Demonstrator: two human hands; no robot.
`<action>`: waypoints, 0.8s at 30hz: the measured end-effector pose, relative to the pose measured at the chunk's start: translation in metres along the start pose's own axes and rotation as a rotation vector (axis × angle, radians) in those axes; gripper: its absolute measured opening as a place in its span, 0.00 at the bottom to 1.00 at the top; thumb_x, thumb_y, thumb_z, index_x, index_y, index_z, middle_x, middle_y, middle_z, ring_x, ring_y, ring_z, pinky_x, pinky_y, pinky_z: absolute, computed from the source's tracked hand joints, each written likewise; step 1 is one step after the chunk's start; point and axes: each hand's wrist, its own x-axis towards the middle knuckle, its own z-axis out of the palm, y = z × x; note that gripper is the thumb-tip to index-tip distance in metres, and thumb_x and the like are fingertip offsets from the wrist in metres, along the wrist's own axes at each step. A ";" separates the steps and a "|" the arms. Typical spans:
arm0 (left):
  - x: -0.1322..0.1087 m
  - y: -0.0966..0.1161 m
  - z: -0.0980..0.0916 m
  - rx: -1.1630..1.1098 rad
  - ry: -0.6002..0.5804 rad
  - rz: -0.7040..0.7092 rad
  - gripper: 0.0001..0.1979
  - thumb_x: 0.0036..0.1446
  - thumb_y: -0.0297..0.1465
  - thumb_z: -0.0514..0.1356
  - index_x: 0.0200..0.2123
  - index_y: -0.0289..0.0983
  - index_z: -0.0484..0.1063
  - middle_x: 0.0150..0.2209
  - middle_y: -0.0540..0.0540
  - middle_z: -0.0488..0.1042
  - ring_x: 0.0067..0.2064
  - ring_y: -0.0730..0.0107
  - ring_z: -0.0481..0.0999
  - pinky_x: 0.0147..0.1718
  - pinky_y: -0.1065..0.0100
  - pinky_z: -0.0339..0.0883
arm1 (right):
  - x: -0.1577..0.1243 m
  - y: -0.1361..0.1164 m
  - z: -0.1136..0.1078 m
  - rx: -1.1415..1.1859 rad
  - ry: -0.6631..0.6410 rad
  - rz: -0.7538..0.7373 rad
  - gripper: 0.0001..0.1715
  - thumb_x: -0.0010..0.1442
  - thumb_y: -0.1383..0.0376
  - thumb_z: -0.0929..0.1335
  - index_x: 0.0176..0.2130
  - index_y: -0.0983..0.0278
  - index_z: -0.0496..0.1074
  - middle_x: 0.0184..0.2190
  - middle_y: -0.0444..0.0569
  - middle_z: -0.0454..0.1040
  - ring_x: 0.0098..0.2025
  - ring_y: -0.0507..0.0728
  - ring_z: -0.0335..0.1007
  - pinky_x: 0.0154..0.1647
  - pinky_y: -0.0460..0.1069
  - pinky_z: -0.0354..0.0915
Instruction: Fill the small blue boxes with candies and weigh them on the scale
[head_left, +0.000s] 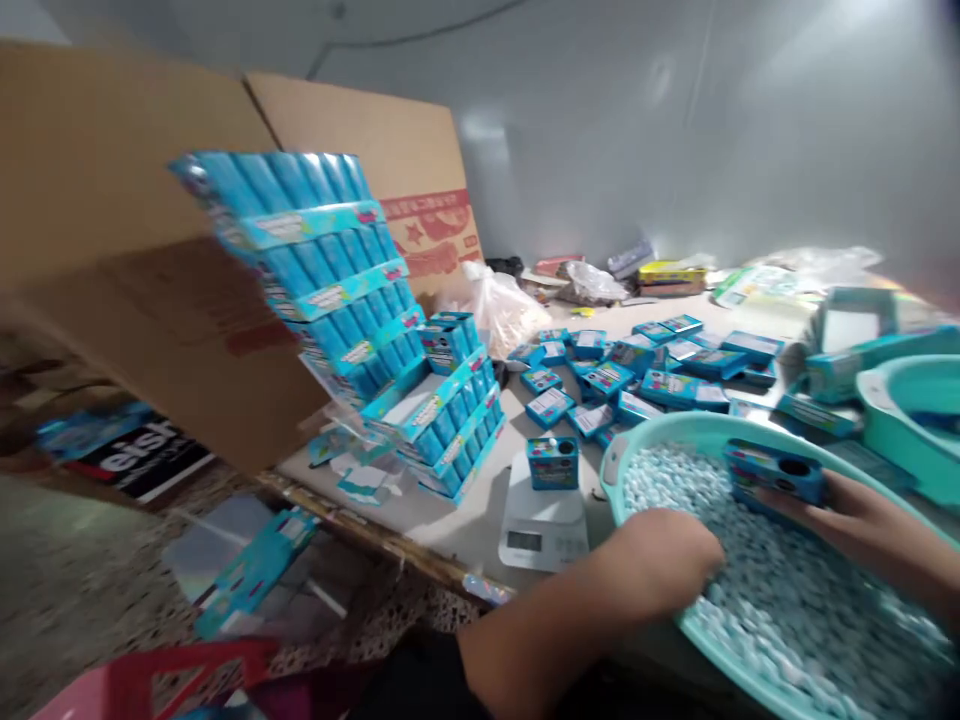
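A teal plastic basin [637,435] full of small pale blue candies [787,590] sits in front of me. My left hand [667,560] is curled down into the candies, its fingers hidden. My right hand [847,505] holds a small blue box [772,472] with a round hole in its top over the basin. Another small blue box [553,462] stands upright on a white kitchen scale [541,530] just left of the basin.
Tilted stacks of blue display trays [352,320] stand at the left. Several loose blue boxes [645,375] lie behind the basin. Brown cardboard cartons [150,200] rise at the back left, a second teal tub [911,420] sits at right, and plastic bags [502,305] lie behind.
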 end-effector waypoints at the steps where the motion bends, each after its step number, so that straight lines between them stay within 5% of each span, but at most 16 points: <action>1: -0.002 -0.002 0.002 -0.018 0.035 0.016 0.08 0.55 0.23 0.58 0.32 0.34 0.78 0.36 0.40 0.81 0.39 0.58 0.80 0.30 0.64 0.70 | 0.002 0.007 0.000 0.016 -0.021 0.011 0.19 0.46 0.40 0.72 0.36 0.43 0.80 0.45 0.46 0.82 0.51 0.73 0.75 0.54 0.64 0.70; 8: -0.003 -0.008 0.009 -0.100 0.198 0.015 0.08 0.56 0.25 0.61 0.36 0.38 0.81 0.37 0.42 0.81 0.42 0.60 0.80 0.41 0.66 0.72 | 0.002 0.013 -0.002 0.024 -0.096 -0.008 0.23 0.54 0.45 0.72 0.46 0.51 0.78 0.51 0.46 0.80 0.57 0.74 0.72 0.61 0.65 0.65; 15: -0.013 -0.020 0.005 -0.210 0.314 0.058 0.14 0.63 0.28 0.59 0.49 0.33 0.79 0.42 0.40 0.83 0.46 0.60 0.80 0.51 0.62 0.70 | 0.000 0.010 -0.002 0.027 -0.073 -0.009 0.26 0.54 0.44 0.71 0.46 0.55 0.78 0.50 0.48 0.80 0.57 0.72 0.72 0.62 0.62 0.64; 24: -0.067 -0.076 -0.032 -0.257 0.730 -0.311 0.13 0.59 0.24 0.63 0.46 0.38 0.80 0.46 0.43 0.82 0.48 0.61 0.80 0.51 0.61 0.72 | 0.004 0.022 -0.004 0.028 -0.108 -0.015 0.27 0.56 0.46 0.71 0.51 0.56 0.77 0.53 0.47 0.79 0.57 0.70 0.72 0.60 0.59 0.65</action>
